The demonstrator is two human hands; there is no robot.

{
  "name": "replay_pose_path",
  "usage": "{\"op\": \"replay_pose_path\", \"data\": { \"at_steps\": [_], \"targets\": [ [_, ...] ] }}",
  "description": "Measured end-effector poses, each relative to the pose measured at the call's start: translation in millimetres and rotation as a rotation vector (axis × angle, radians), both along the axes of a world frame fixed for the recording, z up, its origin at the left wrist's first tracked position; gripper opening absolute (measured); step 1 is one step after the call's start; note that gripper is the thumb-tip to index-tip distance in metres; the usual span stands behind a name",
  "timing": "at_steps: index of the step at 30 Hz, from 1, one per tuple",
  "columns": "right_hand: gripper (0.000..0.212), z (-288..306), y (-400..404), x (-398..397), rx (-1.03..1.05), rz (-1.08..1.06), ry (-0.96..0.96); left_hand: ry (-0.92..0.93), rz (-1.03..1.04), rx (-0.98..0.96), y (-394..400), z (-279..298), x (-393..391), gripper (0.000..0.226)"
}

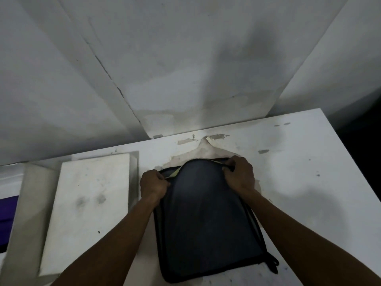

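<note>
A dark navy zippered case [208,219] lies flat on the white table [299,172], its rounded far end partly unzipped with a pale yellow-green lining showing in the gap. My left hand [153,185] grips the case's far left corner at the zipper edge. My right hand [240,172] pinches the zipper edge at the far right corner, fingers curled; the zipper pull itself is hidden. A small black loop [273,263] sticks out at the near right corner.
A white rectangular box [88,211] sits on the table to the left of the case. Peeling paper and tape scraps [204,141] mark the table's far edge against the white wall. A purple object [8,211] shows at the far left edge.
</note>
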State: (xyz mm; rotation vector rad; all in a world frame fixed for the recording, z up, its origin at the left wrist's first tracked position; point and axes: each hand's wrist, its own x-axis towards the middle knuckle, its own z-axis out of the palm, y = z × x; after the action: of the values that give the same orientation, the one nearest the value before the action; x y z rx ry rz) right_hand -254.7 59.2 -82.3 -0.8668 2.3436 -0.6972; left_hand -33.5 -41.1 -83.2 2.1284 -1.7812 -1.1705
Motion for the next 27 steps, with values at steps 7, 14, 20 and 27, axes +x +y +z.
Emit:
{"op": "replay_pose_path", "data": {
  "at_steps": [7, 14, 20, 27],
  "targets": [
    [0.009, 8, 21, -1, -0.147, -0.022, -0.073, 0.124, -0.013, -0.129, 11, 18, 11, 0.014],
    [0.009, 20, 70, 0, -0.259, -0.034, -0.095, 0.284, -0.175, -0.152, 48, 46, 38, 0.014],
    [0.036, 19, 125, 2, -0.362, 0.042, -0.042, 0.262, -0.366, -0.14, 88, 51, 65, 0.026],
    [0.058, -2, 189, 11, -0.311, 0.13, 0.067, 0.152, -0.521, -0.115, 137, 20, 90, 0.05]
  ]
}}
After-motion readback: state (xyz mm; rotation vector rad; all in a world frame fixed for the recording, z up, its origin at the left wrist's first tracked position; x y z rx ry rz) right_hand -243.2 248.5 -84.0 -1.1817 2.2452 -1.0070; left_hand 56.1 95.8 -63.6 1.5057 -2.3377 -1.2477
